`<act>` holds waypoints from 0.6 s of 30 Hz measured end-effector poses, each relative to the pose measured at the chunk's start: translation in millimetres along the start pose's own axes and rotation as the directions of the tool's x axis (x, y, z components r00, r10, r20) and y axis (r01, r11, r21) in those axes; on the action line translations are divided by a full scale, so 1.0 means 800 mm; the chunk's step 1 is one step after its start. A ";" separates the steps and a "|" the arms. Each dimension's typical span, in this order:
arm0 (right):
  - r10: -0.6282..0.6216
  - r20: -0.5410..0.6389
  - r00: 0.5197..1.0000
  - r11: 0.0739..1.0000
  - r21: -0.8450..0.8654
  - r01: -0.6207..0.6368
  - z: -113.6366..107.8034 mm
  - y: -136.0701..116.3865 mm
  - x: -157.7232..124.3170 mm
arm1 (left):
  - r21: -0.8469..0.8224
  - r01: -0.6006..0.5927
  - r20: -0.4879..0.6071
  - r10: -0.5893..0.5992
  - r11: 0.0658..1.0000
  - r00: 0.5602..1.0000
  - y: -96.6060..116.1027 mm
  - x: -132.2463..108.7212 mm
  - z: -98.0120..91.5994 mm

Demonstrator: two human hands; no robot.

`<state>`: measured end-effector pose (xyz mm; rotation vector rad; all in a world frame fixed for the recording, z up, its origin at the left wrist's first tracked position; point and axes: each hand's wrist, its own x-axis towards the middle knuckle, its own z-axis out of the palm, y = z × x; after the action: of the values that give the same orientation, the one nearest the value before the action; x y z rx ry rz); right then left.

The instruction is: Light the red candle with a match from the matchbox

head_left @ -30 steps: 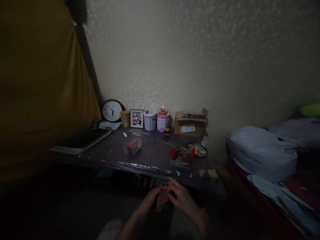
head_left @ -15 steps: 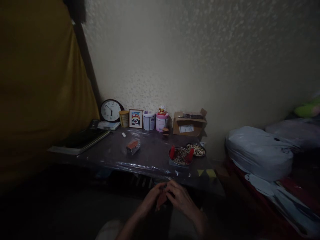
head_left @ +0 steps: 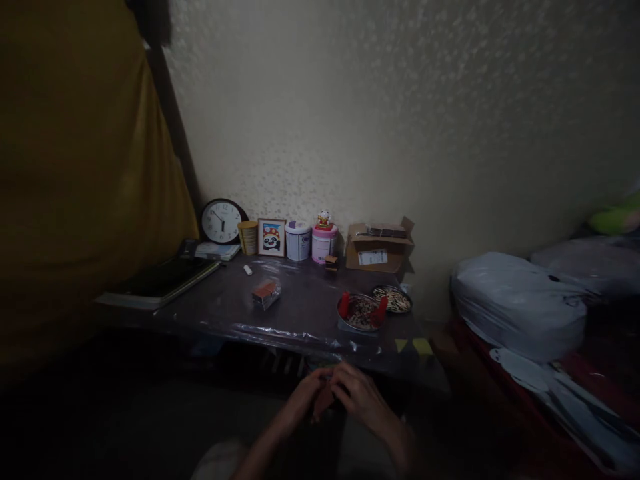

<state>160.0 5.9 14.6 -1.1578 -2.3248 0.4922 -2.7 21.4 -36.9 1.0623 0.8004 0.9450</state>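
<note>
My left hand (head_left: 299, 400) and my right hand (head_left: 363, 399) meet low in the view, just in front of the table's near edge. Their fingers are curled together around a small reddish-brown thing (head_left: 324, 399) that is too dark to name. On the table beyond them stand a metal bowl with red handles (head_left: 361, 313) and a patterned dish (head_left: 393, 300). A small clear packet with something orange inside (head_left: 265, 293) lies further left.
The dark table (head_left: 300, 313) is covered in plastic film. Along the wall stand a clock (head_left: 221, 221), a cup, a framed panda picture (head_left: 271, 238), two tins and an open cardboard box (head_left: 379, 247). A notebook (head_left: 163, 278) lies left; a grey bag (head_left: 520, 307) bulges right.
The view shifted slightly between the first frames. My hands stay together at the table's edge, with the fingers shifting a little around the small reddish thing.
</note>
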 end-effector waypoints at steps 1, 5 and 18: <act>0.001 0.001 1.000 1.000 0.003 -0.001 0.000 0.000 0.000 | 0.003 0.001 -0.003 -0.001 1.000 1.000 0.001 -0.001 0.000; 0.005 0.008 1.000 1.000 0.001 -0.005 -0.001 -0.001 -0.002 | 0.008 0.006 -0.009 -0.006 1.000 1.000 0.004 -0.004 0.002; 0.003 0.022 1.000 1.000 0.013 -0.003 -0.002 -0.001 -0.002 | -0.016 0.024 -0.015 -0.024 1.000 1.000 -0.005 0.003 -0.001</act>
<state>161.1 4.3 16.2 -1.1553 -2.3358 0.5229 -1.2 23.3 -41.1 1.0308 0.8156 0.9389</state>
